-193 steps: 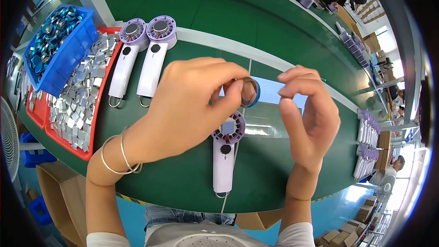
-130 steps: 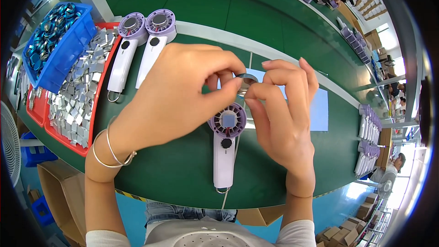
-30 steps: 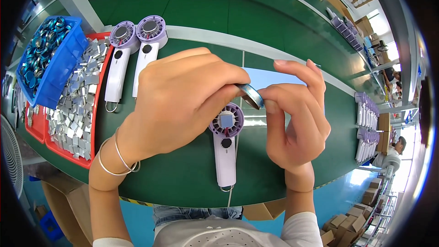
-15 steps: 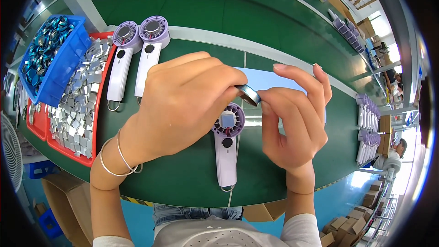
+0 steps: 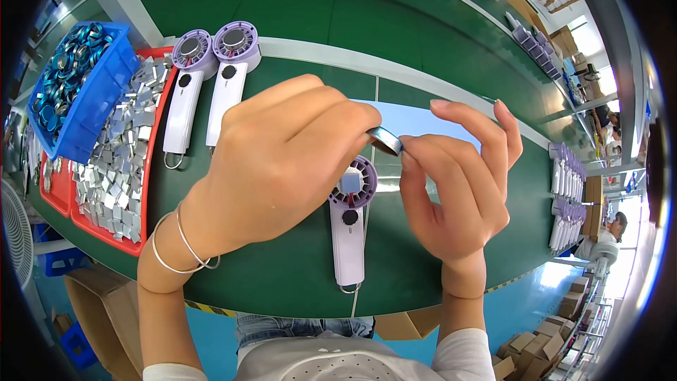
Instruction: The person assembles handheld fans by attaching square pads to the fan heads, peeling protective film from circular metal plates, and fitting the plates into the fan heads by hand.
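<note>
Above the table, my left hand [image 5: 282, 155] pinches a small round metal cap [image 5: 385, 141] with a blue-tinted rim. The thumb and index finger of my right hand [image 5: 455, 190] press together at the cap's other edge, while its outer fingers are raised. Whether a film lies between those fingertips is too small to tell. Below the cap, a lilac and white handheld fan [image 5: 348, 247] lies on the green table, its head partly behind my left hand. A grey-blue square pad sits in the middle of the fan head.
Two more handheld fans [image 5: 182, 109] lie at the back left. Beside them, a red tray [image 5: 149, 162] holds many silvery squares, and a blue bin [image 5: 106, 92] holds round caps. A light-blue sheet [image 5: 423, 121] lies behind my hands. Rows of fans [image 5: 564, 197] stand far right.
The outer fingers of my right hand have lifted and spread slightly to the right. Both hands stay at the metal cap, which has barely moved.
</note>
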Motion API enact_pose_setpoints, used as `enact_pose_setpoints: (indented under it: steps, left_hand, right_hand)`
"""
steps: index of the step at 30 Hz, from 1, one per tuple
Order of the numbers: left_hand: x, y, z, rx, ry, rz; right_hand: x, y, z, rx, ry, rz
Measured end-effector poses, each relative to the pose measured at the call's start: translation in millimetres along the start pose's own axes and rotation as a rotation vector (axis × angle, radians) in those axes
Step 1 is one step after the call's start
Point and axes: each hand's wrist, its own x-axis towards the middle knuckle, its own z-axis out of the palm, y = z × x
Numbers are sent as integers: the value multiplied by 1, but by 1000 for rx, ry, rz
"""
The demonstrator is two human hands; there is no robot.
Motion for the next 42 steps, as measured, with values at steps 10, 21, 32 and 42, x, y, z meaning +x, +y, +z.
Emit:
enact_pose_setpoints:
  steps: [10, 21, 32, 42]
  left_hand:
    - [0, -8, 8, -258, -9, -144]
    - [-6, 1, 21, -353, 33, -161]
    - [-6, 7, 24, -211, 34, -104]
    - [-6, 6, 19, -90, 50, -56]
  right_hand:
    - [-1, 12, 6, 292, 46, 65]
    - [-7, 12, 17, 235, 149, 85]
    - [-7, 3, 8, -11, 62, 7]
    - [-6, 1, 15, 35, 73, 22]
